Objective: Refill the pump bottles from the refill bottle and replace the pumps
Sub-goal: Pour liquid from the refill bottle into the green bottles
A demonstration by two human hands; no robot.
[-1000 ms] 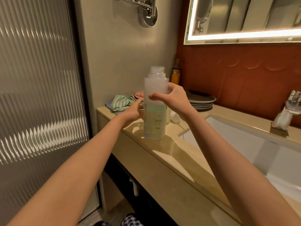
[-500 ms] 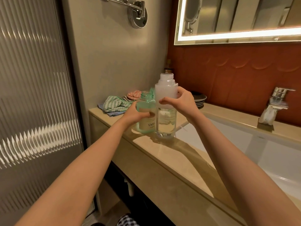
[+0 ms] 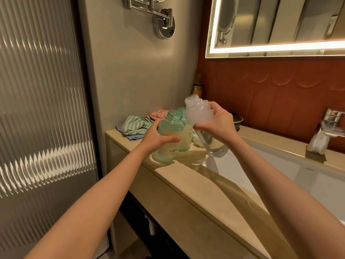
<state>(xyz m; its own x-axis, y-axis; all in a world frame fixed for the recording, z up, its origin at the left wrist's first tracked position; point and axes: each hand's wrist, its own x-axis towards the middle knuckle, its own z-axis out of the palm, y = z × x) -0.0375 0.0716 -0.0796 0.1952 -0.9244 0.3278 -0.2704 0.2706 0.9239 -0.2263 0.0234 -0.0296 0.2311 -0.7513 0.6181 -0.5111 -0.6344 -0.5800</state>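
Leftmost, a ribbed glass door (image 3: 46, 109) meets the counter (image 3: 186, 182), where folded cloths (image 3: 134, 126) lie against the wall. Next, the left hand (image 3: 158, 139) wraps fingers and thumb round a green pump bottle (image 3: 170, 126), open-necked, near the counter's front edge; a 2nd green bottle (image 3: 186, 141) stands just behind it. Further right, the right hand (image 3: 214, 126) grips the frosted refill bottle (image 3: 199, 113), tilted left, its open mouth just above the green neck. A sink (image 3: 280, 165) and tap (image 3: 332, 118) follow.

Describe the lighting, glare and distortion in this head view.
Head view: warm, dim light; the mirror light strip blows out white; glare streaks the ribbed glass door; wide-angle distortion leans that door; the refill bottle and green pump bottle look sharp.
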